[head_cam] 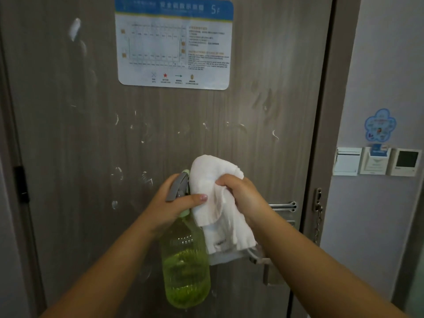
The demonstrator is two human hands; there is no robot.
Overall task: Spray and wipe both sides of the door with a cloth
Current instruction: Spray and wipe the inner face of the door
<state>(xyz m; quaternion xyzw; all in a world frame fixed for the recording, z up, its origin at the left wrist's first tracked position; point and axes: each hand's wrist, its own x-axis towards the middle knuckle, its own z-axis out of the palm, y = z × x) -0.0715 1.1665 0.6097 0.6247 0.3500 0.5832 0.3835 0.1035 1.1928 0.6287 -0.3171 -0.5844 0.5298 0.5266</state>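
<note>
- Head view: a grey-brown wooden door (160, 134) fills most of the picture, shut in its frame and flecked with white streaks and smears of foam across its middle and upper left.
- The left hand (171, 201) holds the neck of a green spray bottle (185, 267), its grip clamped round the grey trigger head, thumb laid across toward the cloth; the bottle hangs upright below the hand, with yellow-green liquid in its lower half.
- The right hand (241, 193) clutches a white cloth (218, 203), fingers curled tight into its folds; the cloth bunches up above the hand and drapes down below it, touching the bottle's head.
- Both hands are close together in front of the door, at about handle height; whether the cloth touches the door cannot be told.
- An evacuation plan sign (174, 42) with a blue header is stuck on the door's upper part, above the hands.
- A metal door handle (261, 262) sits partly hidden behind the hanging cloth and the right forearm; a latch bar (283, 206) and a security chain (318, 216) show just beside the door's right edge.
- A black hinge (21, 183) sits on the left edge.
- On the white wall to the right are a blue flower-shaped sticker (379, 125), a key card holder (376, 160) and a thermostat panel (406, 161).
</note>
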